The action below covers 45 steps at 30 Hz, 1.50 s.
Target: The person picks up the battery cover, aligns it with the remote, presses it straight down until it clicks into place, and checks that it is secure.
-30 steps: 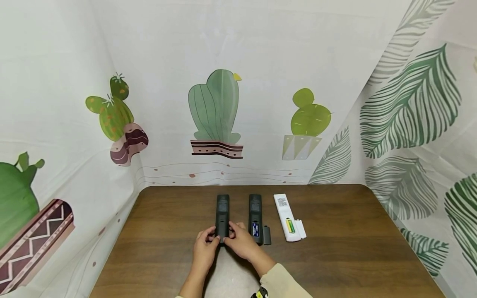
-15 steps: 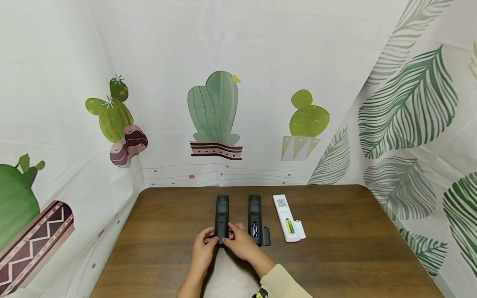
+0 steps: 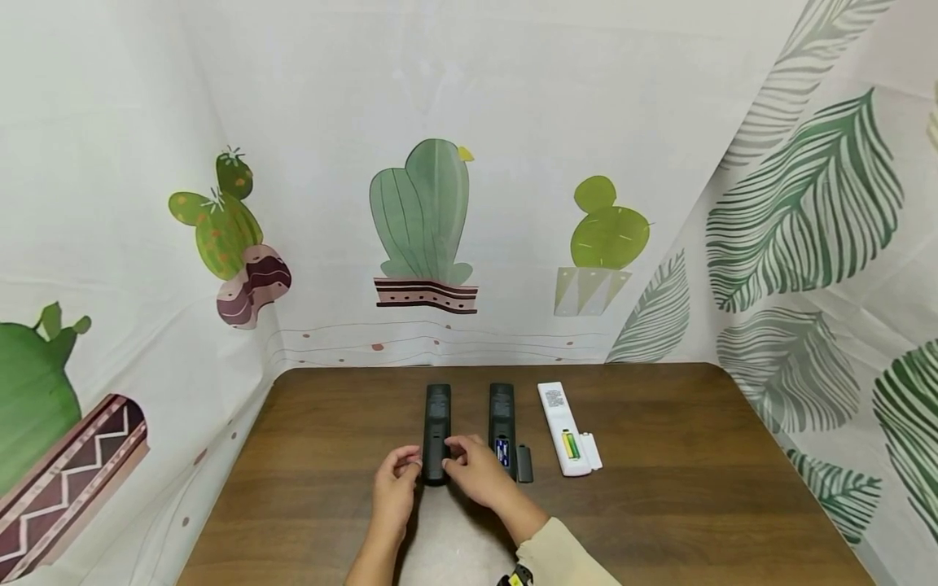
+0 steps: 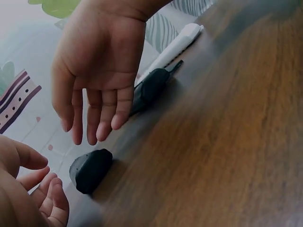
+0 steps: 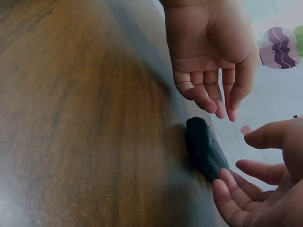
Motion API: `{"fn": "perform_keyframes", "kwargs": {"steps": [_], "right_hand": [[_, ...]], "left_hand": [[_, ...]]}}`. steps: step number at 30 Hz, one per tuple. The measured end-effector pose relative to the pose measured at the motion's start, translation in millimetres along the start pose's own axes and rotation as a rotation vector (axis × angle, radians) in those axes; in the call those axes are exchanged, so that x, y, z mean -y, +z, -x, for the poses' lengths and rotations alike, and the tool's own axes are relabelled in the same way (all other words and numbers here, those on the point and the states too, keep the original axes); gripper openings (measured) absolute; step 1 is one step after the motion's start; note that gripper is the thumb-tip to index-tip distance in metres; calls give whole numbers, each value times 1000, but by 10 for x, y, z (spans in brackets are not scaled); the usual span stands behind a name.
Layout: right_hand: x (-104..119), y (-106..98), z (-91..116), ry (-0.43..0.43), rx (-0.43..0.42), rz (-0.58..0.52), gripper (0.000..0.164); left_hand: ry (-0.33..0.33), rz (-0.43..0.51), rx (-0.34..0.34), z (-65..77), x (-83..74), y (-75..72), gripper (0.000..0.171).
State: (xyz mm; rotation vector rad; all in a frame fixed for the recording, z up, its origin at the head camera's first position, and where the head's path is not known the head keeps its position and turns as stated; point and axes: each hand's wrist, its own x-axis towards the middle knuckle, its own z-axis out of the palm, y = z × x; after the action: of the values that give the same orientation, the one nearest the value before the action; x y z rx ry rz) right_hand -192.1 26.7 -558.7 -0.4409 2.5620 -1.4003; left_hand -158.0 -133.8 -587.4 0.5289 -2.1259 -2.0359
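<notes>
A black remote control (image 3: pixel 436 435) lies back side up on the table, its rear cover in place. My left hand (image 3: pixel 394 491) is at its left, fingers loosely bent and holding nothing. To its right, my right hand (image 3: pixel 478 472) has its thumb and fingers apart, the fingertips close to the remote's edge. In the right wrist view, fingers of the right hand (image 5: pixel 265 179) come near or touch the remote's end (image 5: pixel 201 142); I cannot tell which. The left wrist view has the left hand (image 4: pixel 28 189) apart from the remote (image 4: pixel 91 171).
Right of the hands lies a second black remote (image 3: pixel 502 415) with blue batteries in its uncovered compartment, its cover (image 3: pixel 524 464) beside it. Farther right is a white remote (image 3: pixel 554 404) with batteries showing and a white cover (image 3: pixel 590 450). A printed cloth (image 3: pixel 513 98) hangs behind the table (image 3: pixel 659 488).
Both hands have let go of the black remote and drawn slightly apart, the left to the left and the right to the right. The remote stays in place.
</notes>
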Motion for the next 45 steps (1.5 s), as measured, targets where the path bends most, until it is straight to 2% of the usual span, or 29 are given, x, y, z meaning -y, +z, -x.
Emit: {"fn": "perform_keyframes", "kwargs": {"steps": [6,11,23,30,39,45], "right_hand": [[13,-71,25,-30,-30,-95,31],[3,-125,24,-27,-52,-114,29],[-30,-271,100,-37,-123,-95,32],[-97,-320,137,-41,-152,-111,32],[-189,-356,175,-14,-229,-156,35],[-222,-403,172,-2,-252,-158,37]], "left_hand": [[-13,21,-6,33,-91,15,27],[-11,62,18,48,-146,38,28],[38,86,175,99,-172,75,37],[80,48,263,137,-148,115,42],[66,81,316,137,-130,163,45],[61,68,355,168,-160,197,48]]}}
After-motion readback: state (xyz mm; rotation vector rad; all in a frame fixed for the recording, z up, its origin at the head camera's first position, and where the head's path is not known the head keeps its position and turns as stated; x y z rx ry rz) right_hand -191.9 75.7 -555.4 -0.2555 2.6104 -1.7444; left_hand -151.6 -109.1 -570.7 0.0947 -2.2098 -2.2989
